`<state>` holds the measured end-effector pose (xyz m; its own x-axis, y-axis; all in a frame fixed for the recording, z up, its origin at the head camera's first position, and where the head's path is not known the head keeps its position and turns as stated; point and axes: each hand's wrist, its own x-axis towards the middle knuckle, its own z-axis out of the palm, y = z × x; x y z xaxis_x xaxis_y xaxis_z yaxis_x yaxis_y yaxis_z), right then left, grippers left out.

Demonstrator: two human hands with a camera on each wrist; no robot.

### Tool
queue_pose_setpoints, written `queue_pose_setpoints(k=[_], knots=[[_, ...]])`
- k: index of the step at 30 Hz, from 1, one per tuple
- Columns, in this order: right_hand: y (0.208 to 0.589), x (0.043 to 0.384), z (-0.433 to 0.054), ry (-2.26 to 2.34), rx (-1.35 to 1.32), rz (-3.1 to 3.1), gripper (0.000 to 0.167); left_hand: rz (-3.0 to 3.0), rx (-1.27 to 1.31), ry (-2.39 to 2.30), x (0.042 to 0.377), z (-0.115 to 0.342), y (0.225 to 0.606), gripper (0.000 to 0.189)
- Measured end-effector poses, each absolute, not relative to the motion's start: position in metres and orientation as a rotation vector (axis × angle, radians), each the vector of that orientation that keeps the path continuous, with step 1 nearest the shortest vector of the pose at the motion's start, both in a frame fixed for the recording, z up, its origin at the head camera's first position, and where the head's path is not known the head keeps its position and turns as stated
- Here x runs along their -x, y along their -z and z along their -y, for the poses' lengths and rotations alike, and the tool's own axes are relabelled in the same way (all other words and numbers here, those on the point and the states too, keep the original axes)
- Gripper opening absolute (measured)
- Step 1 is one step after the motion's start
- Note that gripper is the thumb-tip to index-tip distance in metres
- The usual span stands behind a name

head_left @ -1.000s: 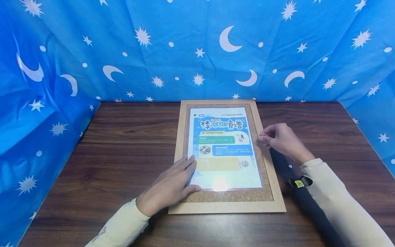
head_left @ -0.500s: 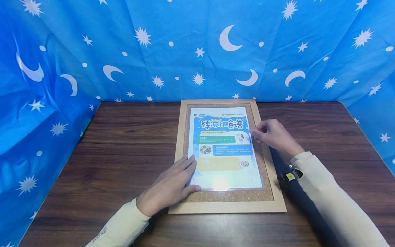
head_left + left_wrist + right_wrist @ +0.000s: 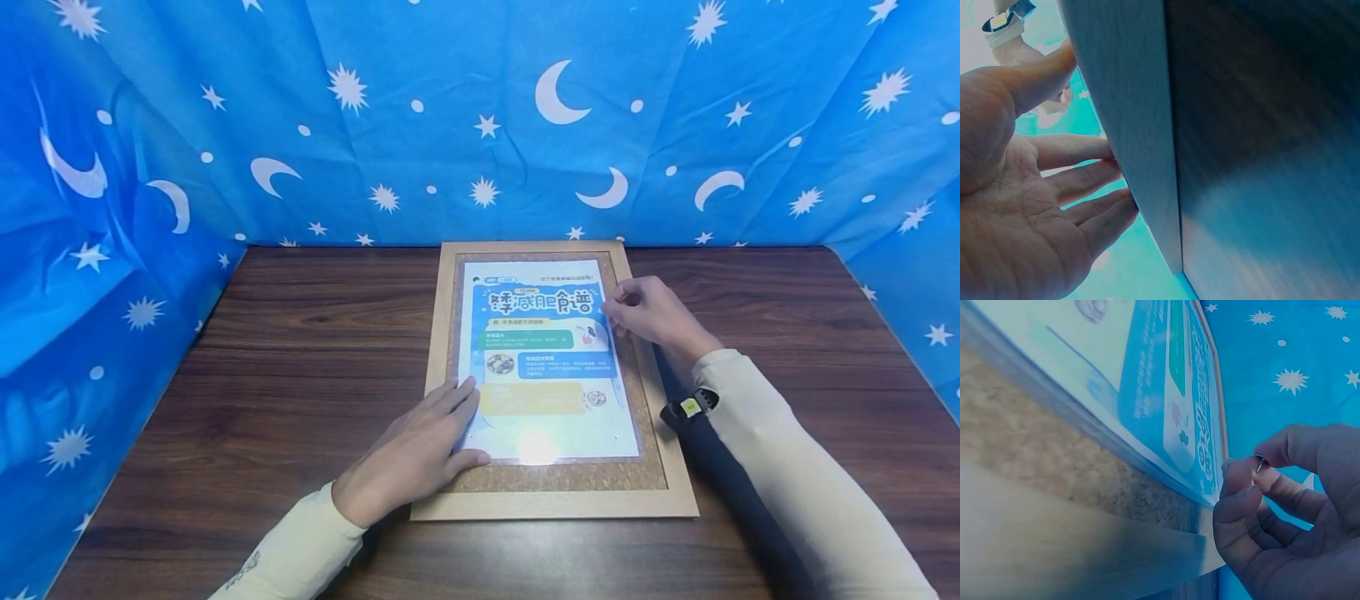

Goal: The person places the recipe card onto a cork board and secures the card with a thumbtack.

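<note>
Left hand: (image 3: 411, 446) spread nearly straight, grasping nothing; it rests on the near left part of the board (image 3: 555, 504), fingers along the edge of the sheet (image 3: 550, 358), thumb by the sheet's lower left corner. Probably it lies flat there to keep both from sliding.
Right hand: (image 3: 647, 312) fingers curled, pinching a tack (image 3: 1261, 464) between thumb and fingers, perhaps so tightly because the tack is so small.
Sheet: ahead and to the right of the left hand, its upper right edge just by the right fingertips; whether they touch it I cannot tell. It lies inside the wooden border, with a margin of cork (image 3: 562, 477) around it, seemingly set there so that its edges stay within the border.
Board: between the two hands, flat on the table (image 3: 300, 358), likely for firm backing.
Head view: gives both hands and the whole sheet, but the tack does not show clearly.
Right wrist view: reveals the tack's head and thin pin at the fingertips.
Left wrist view: shows the left palm and the board's side, with the fingertips passing out of sight over its edge.
</note>
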<state>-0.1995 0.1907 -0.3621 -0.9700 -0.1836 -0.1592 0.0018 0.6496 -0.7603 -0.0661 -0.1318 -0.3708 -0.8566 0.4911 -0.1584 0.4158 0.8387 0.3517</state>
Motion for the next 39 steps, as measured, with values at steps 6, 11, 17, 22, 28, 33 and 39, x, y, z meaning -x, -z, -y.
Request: queue_pose_setpoints(k=[6,11,17,22,28,33,39], knots=[[0.363,0.213,-0.188,1.309,0.094,-2.566,0.023,-2.778,-0.705,-0.447,0.066,0.132,0.371,0.08],[0.362,0.224,-0.185,1.349,0.056,-2.521,0.025,-2.779,-0.721,-0.456,0.066,0.133,0.371,0.079],[0.364,0.236,-0.184,1.37,-0.001,-2.511,0.025,-2.778,-0.727,-0.455,0.066,0.133,0.371,0.078],[0.367,0.247,-0.183,1.373,-0.063,-2.519,0.025,-2.776,-0.72,-0.454,0.066,0.133,0.371,0.078],[0.372,0.26,-0.182,1.48,-0.086,-2.515,0.023,-2.775,-0.716,-0.447,0.065,0.134,0.371,0.078],[0.374,0.268,-0.182,1.559,-0.174,-2.474,0.026,-2.78,-0.726,-0.432,0.065,0.134,0.371,0.077],[0.372,0.274,-0.18,1.573,-0.222,-2.443,0.025,-2.784,-0.74,-0.429,0.065,0.134,0.371,0.077]])
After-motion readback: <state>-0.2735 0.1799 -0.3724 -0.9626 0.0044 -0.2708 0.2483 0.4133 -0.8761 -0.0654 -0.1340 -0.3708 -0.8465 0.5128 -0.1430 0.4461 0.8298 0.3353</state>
